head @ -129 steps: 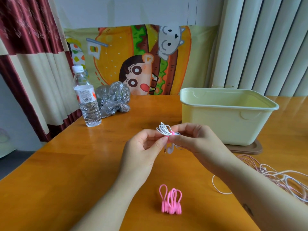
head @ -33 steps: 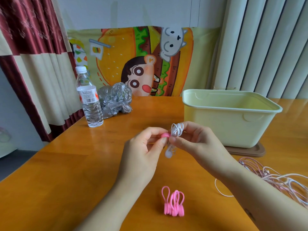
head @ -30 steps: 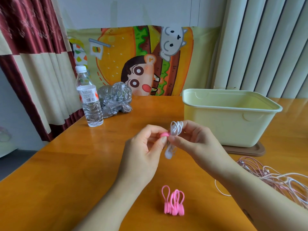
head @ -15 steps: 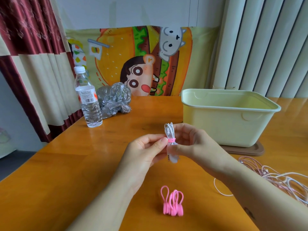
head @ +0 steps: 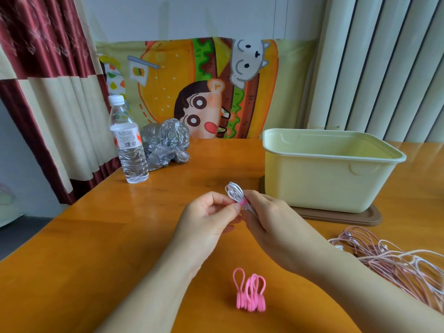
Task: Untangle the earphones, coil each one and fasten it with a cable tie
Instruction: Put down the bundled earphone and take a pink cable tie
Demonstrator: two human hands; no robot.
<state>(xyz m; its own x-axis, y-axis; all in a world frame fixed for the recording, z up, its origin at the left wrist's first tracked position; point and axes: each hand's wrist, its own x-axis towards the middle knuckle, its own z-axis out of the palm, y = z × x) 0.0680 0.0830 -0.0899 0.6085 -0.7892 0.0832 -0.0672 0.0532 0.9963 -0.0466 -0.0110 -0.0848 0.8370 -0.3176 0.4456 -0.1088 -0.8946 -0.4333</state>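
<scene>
Pinching the small white earphone coil [head: 235,193] between them, the left hand [head: 208,221] and right hand [head: 269,218] meet above the worktop [head: 101,236], fingers [head: 234,207] of both closed on the bundle. A pink cable tie [head: 243,203] now sits cinched round the coil's waist, where a second ago the left fingers were only bringing its pink end up to the loose loops; this earphone looks fastened, or nearly so. Spare pink ties [head: 251,293] stand clustered at 6 o'clock from the hands. More tangled pinkish earphone cable [head: 394,263] lies at 4 o'clock, still to do. At 2 o'clock the pale yellow tub [head: 322,179] rests on its brown lid [head: 341,216]; what shows of its inside looks empty. At 10 o'clock stand a water bottle [head: 127,145] and a crumpled plastic bag [head: 165,143].
</scene>
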